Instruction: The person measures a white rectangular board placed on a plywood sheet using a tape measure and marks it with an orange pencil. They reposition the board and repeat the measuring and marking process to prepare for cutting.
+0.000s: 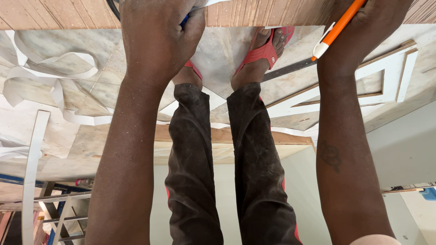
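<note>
Orange plastic pen (338,28) clamped in right hand (363,31) fingers, left hand (159,36) fingers curled on wood board (254,12).

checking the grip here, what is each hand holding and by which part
The right hand holds an orange and white pen around its upper barrel, clip end sticking out below. The left hand is closed on something blue, too hidden to identify.

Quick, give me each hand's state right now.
Left hand: closed on something blue, mostly hidden; what it is cannot be told.
Right hand: closed, holding an orange and white pen.
</note>
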